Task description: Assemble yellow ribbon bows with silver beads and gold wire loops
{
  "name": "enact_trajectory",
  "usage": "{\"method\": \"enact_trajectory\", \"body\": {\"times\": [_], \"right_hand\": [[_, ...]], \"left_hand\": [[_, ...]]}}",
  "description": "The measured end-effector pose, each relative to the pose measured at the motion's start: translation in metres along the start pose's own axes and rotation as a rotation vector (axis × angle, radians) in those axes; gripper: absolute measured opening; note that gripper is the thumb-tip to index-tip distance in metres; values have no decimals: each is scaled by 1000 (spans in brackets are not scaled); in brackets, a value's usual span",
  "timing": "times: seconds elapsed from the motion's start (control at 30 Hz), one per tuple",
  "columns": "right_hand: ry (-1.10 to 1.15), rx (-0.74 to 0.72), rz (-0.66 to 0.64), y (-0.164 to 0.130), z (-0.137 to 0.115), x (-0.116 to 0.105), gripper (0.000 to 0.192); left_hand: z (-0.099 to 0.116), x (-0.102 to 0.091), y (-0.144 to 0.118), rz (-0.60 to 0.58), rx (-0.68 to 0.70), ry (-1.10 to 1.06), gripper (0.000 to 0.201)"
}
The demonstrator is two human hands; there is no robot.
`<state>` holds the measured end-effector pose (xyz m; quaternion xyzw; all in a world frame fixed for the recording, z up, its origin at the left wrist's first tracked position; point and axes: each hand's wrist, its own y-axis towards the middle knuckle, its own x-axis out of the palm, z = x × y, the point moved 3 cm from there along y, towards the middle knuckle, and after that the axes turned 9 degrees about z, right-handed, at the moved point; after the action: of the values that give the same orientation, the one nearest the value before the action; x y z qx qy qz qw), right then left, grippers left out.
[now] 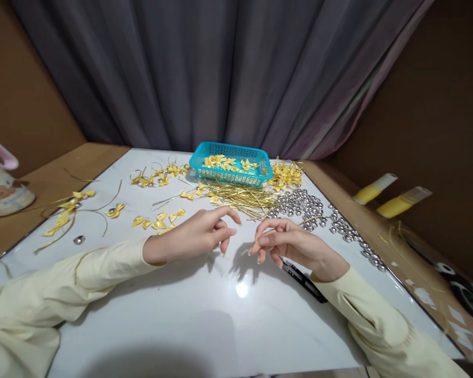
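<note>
L hand (199,236): hovers just above the white table (205,315), fingers loosely curled, index stretched fwd; grasps nothing visible.
R hand (295,244): thumb + index pinched on a tiny gold piece (257,242) at the fingertips; too small to say what it is. Other fingers curled under.
Hands: near each other, fingertips apart, mid-table.
Gold pins (240,198): loose heap just beyond the hands, in front of the basket.
Basket (230,164): teal plastic, far edge of table, yellow bows inside.
Yellow bows (160,220): scattered left of L hand; more near the basket's left + right sides.
Silver beads (303,203): pile right of pins, trailing along the table's right edge.
Black tool (305,281): flat on table, partly under R wrist.
Sleeves: pale cream, both arms.
</note>
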<state>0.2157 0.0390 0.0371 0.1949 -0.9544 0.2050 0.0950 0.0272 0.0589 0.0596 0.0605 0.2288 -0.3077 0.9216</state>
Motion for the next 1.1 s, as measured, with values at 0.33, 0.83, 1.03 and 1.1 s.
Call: {"method": "enact_trajectory", "body": {"times": [0.33,0.83,1.03,1.1], "right_hand": [[34,14,-113,0,1,1,10],[55,23,-118,5,8,5,27],[37,26,-95,2,8,4,33],[13,15,-79,2,8,0,33]], "left_hand": [[3,-2,1,5,6,15,18],[5,-3,-1,-4,19,-2,17],[4,-5,1,9,14,31,18],[4,-5,0,-2,19,17,17]]}}
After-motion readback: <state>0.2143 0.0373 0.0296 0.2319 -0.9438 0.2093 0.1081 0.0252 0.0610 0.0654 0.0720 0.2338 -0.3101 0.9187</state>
